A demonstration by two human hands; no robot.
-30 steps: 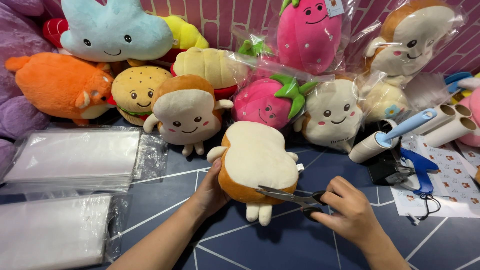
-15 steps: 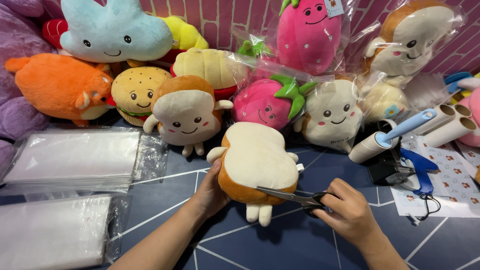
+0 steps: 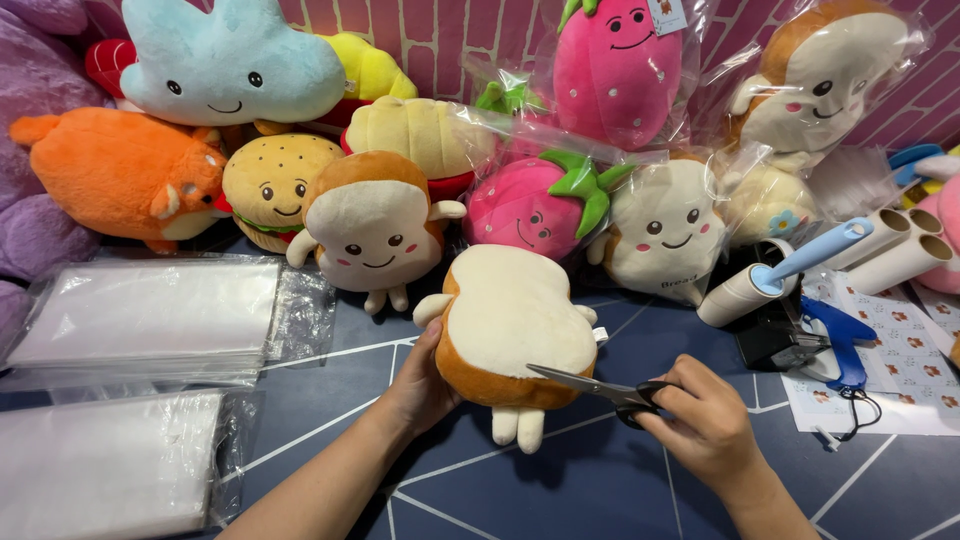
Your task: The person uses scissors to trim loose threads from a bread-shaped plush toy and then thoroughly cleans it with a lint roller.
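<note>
at centre frame my left hand [image 3: 420, 385] cups the soft, light toast plush [image 3: 515, 340] by its side, while my right hand [image 3: 705, 425] grips scissors [image 3: 600, 385] against its lower edge.

The bare left hand [image 3: 418, 385] cups the left flank of the cream-and-brown toast-shaped plush toy [image 3: 510, 335], forearm angling up from below; the right hand [image 3: 705, 425], right of it, grips black-handled steel scissors [image 3: 600, 385], fingers curled through the loops.

Toast plush [image 3: 515, 325] face hidden (turned away); purple plush [image 3: 35, 215] cut off.
</note>
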